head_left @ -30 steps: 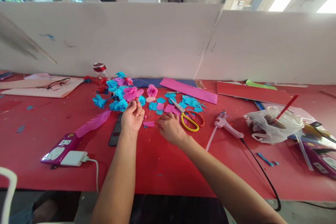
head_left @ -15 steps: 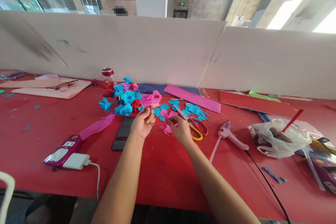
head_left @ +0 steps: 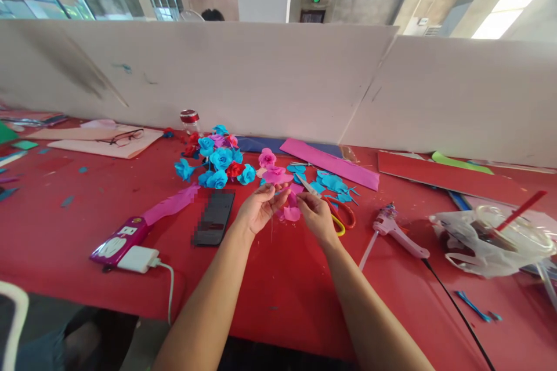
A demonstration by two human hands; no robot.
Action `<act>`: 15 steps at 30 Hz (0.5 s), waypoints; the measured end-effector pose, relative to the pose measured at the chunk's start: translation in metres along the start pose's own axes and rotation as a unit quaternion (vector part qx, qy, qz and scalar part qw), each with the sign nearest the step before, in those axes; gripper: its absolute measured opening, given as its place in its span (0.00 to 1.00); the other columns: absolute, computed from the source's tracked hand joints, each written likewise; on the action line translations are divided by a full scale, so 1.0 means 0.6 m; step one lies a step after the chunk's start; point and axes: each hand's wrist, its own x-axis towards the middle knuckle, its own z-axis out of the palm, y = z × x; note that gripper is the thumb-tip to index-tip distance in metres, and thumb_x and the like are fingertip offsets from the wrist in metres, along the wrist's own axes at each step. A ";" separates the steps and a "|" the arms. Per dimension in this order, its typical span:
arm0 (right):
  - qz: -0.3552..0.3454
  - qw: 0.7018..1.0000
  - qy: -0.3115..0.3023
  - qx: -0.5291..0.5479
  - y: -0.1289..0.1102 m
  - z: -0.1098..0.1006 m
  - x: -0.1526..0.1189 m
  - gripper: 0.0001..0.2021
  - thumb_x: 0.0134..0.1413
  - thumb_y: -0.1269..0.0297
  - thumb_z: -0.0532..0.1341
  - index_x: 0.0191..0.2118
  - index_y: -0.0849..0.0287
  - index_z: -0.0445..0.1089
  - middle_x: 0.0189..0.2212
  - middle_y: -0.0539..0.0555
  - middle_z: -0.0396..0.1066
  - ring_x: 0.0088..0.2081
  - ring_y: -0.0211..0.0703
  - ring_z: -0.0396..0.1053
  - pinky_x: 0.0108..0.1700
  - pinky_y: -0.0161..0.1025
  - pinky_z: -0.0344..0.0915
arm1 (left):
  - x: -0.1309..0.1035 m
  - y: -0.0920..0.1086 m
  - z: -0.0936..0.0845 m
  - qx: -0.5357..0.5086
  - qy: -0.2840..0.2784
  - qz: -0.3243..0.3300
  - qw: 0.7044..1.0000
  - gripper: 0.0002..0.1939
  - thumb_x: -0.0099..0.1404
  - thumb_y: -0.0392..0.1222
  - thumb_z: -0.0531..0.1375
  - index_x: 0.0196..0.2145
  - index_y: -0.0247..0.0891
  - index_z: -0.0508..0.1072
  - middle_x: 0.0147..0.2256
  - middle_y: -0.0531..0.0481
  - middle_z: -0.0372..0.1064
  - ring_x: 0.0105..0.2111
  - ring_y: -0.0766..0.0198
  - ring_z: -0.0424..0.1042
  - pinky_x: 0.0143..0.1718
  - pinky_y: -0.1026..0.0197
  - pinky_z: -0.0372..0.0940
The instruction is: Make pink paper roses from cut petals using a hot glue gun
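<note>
Just above the fingertips of my left hand (head_left: pixel 263 208) is a pink paper flower (head_left: pixel 275 174); the fingers are closed around its base, which they mostly hide. My right hand (head_left: pixel 319 217) is to the right, its thumb and fingers pinching the edge of a pink paper petal (head_left: pixel 292 199). Another pink petal (head_left: pixel 291 214) lies on the table below. Behind the flower stands a pink rose (head_left: pixel 267 157). Scissors with red and yellow handles (head_left: pixel 343 214) rest beside my right hand, partly covered by it. Loose blue petals (head_left: pixel 333 181) are spread beyond them.
Left of my hands are a bunch of blue and red paper flowers (head_left: pixel 221 159), a phone (head_left: pixel 215 217) and a purple power bank (head_left: pixel 119 243). A pink glue gun (head_left: pixel 400 232) and a plastic bag with a cup (head_left: pixel 474 243) sit right. A white partition (head_left: pixel 239 81) stands behind.
The view has shifted slightly. My left hand has moved right, nearer my right hand, and has tilted the pink flower. The pink rose behind it now shows separately.
</note>
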 end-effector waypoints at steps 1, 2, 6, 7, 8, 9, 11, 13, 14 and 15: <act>0.014 0.999 0.006 0.034 -0.002 -0.001 -0.001 0.10 0.45 0.58 0.61 0.27 0.60 0.70 0.22 0.49 0.67 0.25 0.37 0.62 0.28 0.34 0.59 | 0.000 0.001 -0.001 0.001 0.000 0.002 1.000 0.06 0.61 0.27 0.57 0.30 0.31 0.73 0.40 0.41 0.75 0.41 0.58 0.76 0.38 0.62 0.73; 0.025 0.998 0.013 0.061 -0.004 -0.001 -0.001 0.10 0.45 0.58 0.61 0.27 0.59 0.69 0.22 0.49 0.66 0.24 0.36 0.62 0.28 0.34 0.60 | 0.000 0.002 -0.002 0.001 0.002 0.002 1.000 0.07 0.62 0.27 0.56 0.31 0.32 0.73 0.40 0.41 0.75 0.40 0.59 0.77 0.37 0.63 0.73; 0.028 0.994 0.045 0.091 -0.007 -0.004 0.000 0.10 0.43 0.57 0.62 0.26 0.59 0.67 0.21 0.48 0.65 0.23 0.36 0.62 0.28 0.34 0.62 | 0.000 0.006 0.000 -0.006 0.029 0.002 1.000 0.08 0.62 0.25 0.55 0.31 0.32 0.72 0.37 0.42 0.75 0.36 0.62 0.77 0.34 0.67 0.73; 0.025 0.994 0.054 0.094 -0.007 -0.005 0.001 0.10 0.43 0.57 0.62 0.26 0.59 0.67 0.21 0.48 0.65 0.23 0.35 0.62 0.28 0.34 0.62 | -0.001 0.005 0.002 -0.008 0.028 -0.003 1.000 0.08 0.62 0.25 0.55 0.31 0.33 0.72 0.37 0.43 0.75 0.36 0.62 0.77 0.33 0.67 0.74; 0.022 0.993 0.061 0.096 -0.006 -0.006 0.002 0.10 0.43 0.56 0.63 0.26 0.59 0.67 0.21 0.48 0.65 0.23 0.35 0.61 0.28 0.34 0.62 | -0.002 0.003 0.005 -0.007 0.023 -0.016 1.000 0.08 0.62 0.25 0.55 0.30 0.33 0.71 0.37 0.43 0.75 0.37 0.62 0.77 0.33 0.66 0.74; 0.020 0.993 0.066 0.099 -0.006 -0.007 0.003 0.11 0.43 0.56 0.63 0.27 0.59 0.67 0.21 0.47 0.65 0.22 0.35 0.61 0.28 0.34 0.61 | -0.004 0.001 0.008 -0.005 0.014 -0.026 1.000 0.07 0.61 0.26 0.56 0.29 0.33 0.71 0.37 0.43 0.75 0.38 0.60 0.77 0.34 0.65 0.74; 0.011 0.992 0.075 0.096 -0.005 -0.006 0.004 0.11 0.42 0.57 0.64 0.27 0.59 0.67 0.21 0.47 0.66 0.22 0.34 0.60 0.26 0.33 0.59 | -0.009 -0.007 0.015 0.001 -0.009 -0.033 0.999 0.06 0.61 0.27 0.57 0.29 0.33 0.72 0.38 0.42 0.75 0.40 0.58 0.77 0.37 0.64 0.74; -0.012 0.993 0.091 0.070 -0.005 -0.004 0.002 0.08 0.42 0.60 0.64 0.27 0.59 0.68 0.22 0.47 0.66 0.23 0.35 0.60 0.27 0.33 0.58 | -0.012 -0.015 0.020 0.003 -0.024 -0.026 0.999 0.06 0.60 0.27 0.58 0.29 0.33 0.73 0.38 0.43 0.75 0.41 0.56 0.76 0.40 0.61 0.74; -0.027 0.993 0.102 0.047 -0.006 -0.002 0.001 0.07 0.42 0.62 0.63 0.27 0.59 0.68 0.22 0.47 0.67 0.23 0.35 0.61 0.27 0.33 0.58 | -0.012 -0.018 0.021 0.000 -0.026 -0.022 0.999 0.06 0.59 0.27 0.58 0.29 0.32 0.73 0.37 0.44 0.75 0.42 0.55 0.76 0.41 0.60 0.74; -0.042 0.993 0.110 0.023 -0.007 -0.001 -0.001 0.06 0.42 0.63 0.63 0.28 0.59 0.69 0.23 0.47 0.67 0.24 0.36 0.61 0.28 0.34 0.59 | -0.012 -0.020 0.021 -0.005 -0.023 -0.018 1.000 0.06 0.59 0.26 0.58 0.29 0.32 0.73 0.35 0.45 0.75 0.42 0.54 0.76 0.43 0.58 0.73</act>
